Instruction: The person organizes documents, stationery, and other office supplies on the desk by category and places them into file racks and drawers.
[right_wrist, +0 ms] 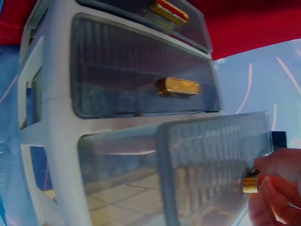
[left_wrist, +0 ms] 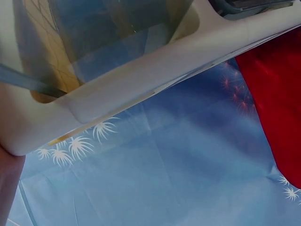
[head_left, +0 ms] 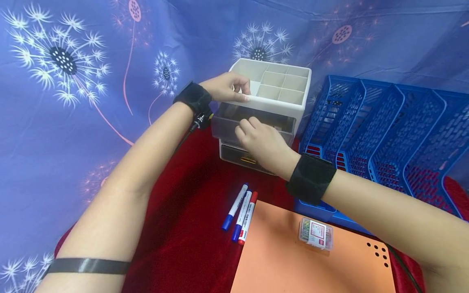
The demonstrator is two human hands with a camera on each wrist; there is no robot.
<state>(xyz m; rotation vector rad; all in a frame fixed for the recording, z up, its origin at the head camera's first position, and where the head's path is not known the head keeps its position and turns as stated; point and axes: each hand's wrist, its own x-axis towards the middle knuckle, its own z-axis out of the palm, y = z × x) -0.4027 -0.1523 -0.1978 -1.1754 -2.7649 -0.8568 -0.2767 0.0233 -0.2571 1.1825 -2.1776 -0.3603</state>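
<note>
A white desktop drawer organizer [head_left: 277,105] stands at the centre of the head view, its top divided into compartments. My left hand [head_left: 231,87] grips its top rim near the left front corner, fingers curled over the compartment and thumb by the front edge. The upper smoky clear drawer [right_wrist: 207,155] is pulled partway out. Its gold handle [right_wrist: 250,184] is pinched between the thumb and fingers of my right hand [head_left: 264,144]. Other drawers of the organizer look closed, such as the one with a gold handle [right_wrist: 181,87] in the right wrist view.
Three capped markers [head_left: 239,213], two blue and one red, lie on the dark red cloth [head_left: 183,228]. An orange board [head_left: 286,260] carries a small clear box [head_left: 316,233] of colourful items. A blue file rack [head_left: 381,134] stands at right, behind a patterned blue curtain [head_left: 205,32].
</note>
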